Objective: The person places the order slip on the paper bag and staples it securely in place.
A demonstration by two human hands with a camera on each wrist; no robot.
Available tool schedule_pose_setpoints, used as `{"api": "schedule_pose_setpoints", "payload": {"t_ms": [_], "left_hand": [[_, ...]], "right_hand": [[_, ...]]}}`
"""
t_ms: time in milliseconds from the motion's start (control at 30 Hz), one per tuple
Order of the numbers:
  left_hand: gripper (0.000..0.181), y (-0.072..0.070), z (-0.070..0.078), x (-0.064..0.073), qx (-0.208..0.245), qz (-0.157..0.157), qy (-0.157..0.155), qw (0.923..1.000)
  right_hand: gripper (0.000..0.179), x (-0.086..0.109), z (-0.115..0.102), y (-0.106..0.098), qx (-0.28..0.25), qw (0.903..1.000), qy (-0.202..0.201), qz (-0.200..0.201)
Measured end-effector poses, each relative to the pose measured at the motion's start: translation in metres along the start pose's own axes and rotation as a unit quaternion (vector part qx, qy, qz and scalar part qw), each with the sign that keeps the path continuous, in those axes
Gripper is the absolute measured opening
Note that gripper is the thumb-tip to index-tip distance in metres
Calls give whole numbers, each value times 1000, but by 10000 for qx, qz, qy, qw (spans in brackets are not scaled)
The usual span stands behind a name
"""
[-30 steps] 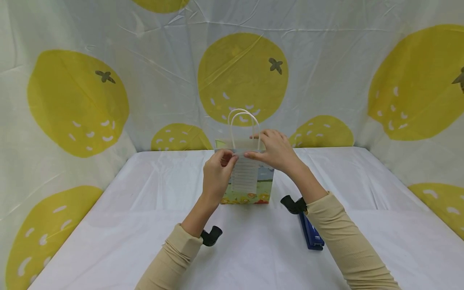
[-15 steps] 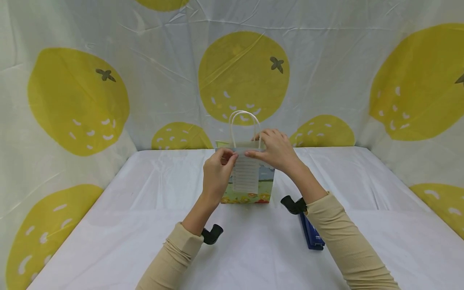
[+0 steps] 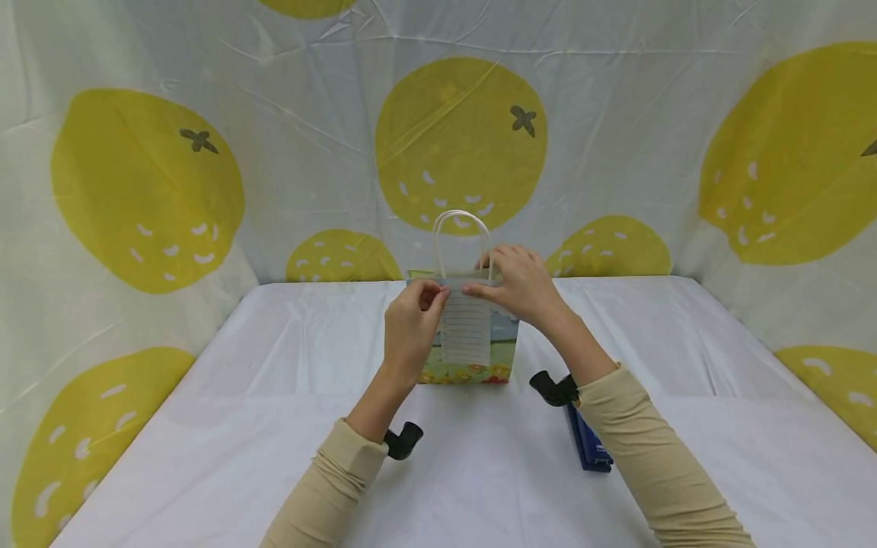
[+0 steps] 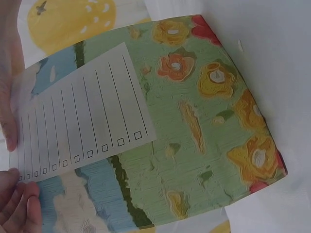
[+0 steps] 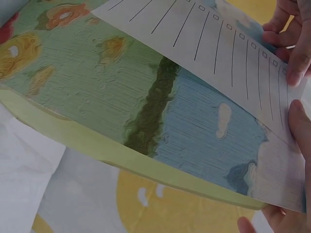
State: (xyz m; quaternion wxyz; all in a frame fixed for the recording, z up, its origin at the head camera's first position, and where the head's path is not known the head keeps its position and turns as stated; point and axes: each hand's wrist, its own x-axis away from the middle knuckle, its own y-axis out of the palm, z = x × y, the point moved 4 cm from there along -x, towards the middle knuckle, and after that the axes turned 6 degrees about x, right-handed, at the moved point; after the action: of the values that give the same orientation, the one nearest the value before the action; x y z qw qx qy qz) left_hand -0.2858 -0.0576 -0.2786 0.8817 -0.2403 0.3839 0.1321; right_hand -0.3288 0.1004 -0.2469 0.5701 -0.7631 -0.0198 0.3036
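A paper gift bag [image 3: 500, 359], painted with flowers, grass and blue sky, stands upright on the table. Against its front lies a lined checklist sheet [image 3: 466, 331] with small boxes along one side. My left hand [image 3: 407, 331] pinches at the sheet's upper left edge between thumb and fingertips. My right hand [image 3: 526, 288] grips the bag's top edge at the right, its thumb [image 5: 299, 121] pressing the sheet's upper right part and its other fingers behind the rim. In the left wrist view, the sheet [image 4: 82, 116] hangs at a slant to the wrist camera.
White cord handles [image 3: 491, 251] rise from the bag's top. A blue stapler [image 3: 589, 445] lies near the right forearm, partly hidden by the sleeve and wrist camera [image 3: 553, 388]. White cloth [image 3: 479, 472] covers the table; a lemon-print curtain [image 3: 308, 152] surrounds it.
The sheet has shifted very slightly to the right against the bag. Both hands have stayed nearly in place.
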Motion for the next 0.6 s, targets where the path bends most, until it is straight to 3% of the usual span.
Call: {"api": "schedule_pose_setpoints", "payload": {"t_ms": [600], "left_hand": [[14, 0, -1, -2, -173, 54, 11, 9998]], "right_hand": [[37, 0, -1, 0, -171, 9998, -39, 119]]}}
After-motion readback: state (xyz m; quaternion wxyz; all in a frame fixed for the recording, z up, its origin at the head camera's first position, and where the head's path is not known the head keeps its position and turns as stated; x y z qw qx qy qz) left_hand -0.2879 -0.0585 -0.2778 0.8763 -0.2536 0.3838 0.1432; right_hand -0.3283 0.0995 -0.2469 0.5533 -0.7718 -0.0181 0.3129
